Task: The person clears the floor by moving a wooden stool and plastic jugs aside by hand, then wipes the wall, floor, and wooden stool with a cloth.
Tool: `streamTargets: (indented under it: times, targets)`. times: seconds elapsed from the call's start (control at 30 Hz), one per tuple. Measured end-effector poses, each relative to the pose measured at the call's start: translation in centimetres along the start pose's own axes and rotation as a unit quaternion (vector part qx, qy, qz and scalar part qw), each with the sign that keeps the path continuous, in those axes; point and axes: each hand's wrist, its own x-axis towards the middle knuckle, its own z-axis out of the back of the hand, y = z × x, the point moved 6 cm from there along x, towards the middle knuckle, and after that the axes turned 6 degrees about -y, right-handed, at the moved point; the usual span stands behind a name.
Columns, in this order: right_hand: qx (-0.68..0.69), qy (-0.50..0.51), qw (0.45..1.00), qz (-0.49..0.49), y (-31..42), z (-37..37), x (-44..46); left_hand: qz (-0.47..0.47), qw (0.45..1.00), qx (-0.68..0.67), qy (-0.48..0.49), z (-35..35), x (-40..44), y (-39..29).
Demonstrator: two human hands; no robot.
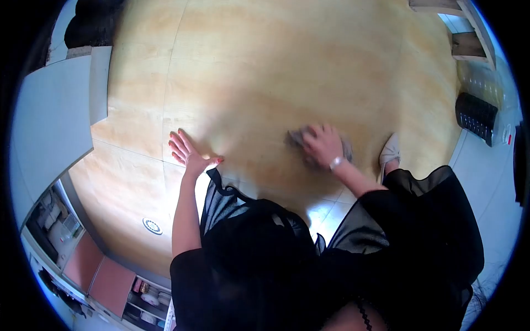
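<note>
My left hand (190,155) rests on the tan floor (265,71), its fingers stretched and spread, holding nothing. To the right, my right hand (323,146) grips a greyish cloth (298,136) pressed against the floor. Motion slightly blurs this hand and the cloth, and the fingers cover much of the cloth. A silver wristwatch or band (335,163) circles the right wrist.
A beige shoe (390,150) is just right of the cloth. White cabinets (55,116) and open shelves (146,298) line the left side. A round floor drain (152,226) lies at lower left. A black basket-like item (476,117) and wooden legs (468,45) stand at right.
</note>
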Motion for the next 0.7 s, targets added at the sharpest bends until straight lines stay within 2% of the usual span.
streamTargets:
  times: [0.03, 0.13, 0.2, 0.27, 0.33, 0.37, 0.43, 0.5, 0.57, 0.7]
  targets:
    - [-0.004, -0.033, 0.999, -0.026, -0.1, 0.7, 2.8, 0.009, 1.000, 0.011, 0.007, 0.1, 0.0, 0.0]
    - [-0.004, -0.042, 0.999, -0.013, -0.1, 2.0, 5.0, 0.008, 1.000, 0.024, -0.005, -0.2, 0.0, 0.3]
    - [-0.014, -0.065, 0.997, -0.040, -1.1, 1.8, 1.3, 0.021, 0.999, 0.028, 0.006, -0.2, -0.4, 0.0]
    - [-0.031, -0.044, 0.997, -0.057, -2.7, 0.7, -6.7, 0.033, 0.999, 0.033, 0.013, 0.3, 0.4, -0.1]
    - [-0.010, 0.061, 0.990, -0.127, -3.7, 0.9, -11.7, 0.027, 0.999, 0.030, 0.009, 0.2, -0.2, -0.3]
    - [-0.008, 0.067, 0.990, -0.126, -3.6, 0.9, -11.4, 0.028, 0.999, 0.028, 0.019, 0.5, -0.2, -0.6]
    - [-0.046, -0.012, 0.989, -0.137, -3.6, 1.2, -6.8, 0.032, 0.999, 0.035, 0.019, 0.5, 0.0, -0.6]
    - [-0.030, -0.114, 0.983, -0.144, -3.6, 2.4, 1.3, 0.040, 0.998, 0.040, 0.018, 0.1, -0.2, -0.3]
    - [-0.059, -0.061, 0.984, -0.157, -3.6, 2.6, 6.9, 0.032, 0.999, 0.026, -0.003, -0.2, 0.1, 0.2]
    - [-0.107, -0.075, 0.982, -0.134, -3.8, 1.5, 0.1, 0.007, 1.000, -0.006, -0.015, 0.2, 0.3, -0.1]
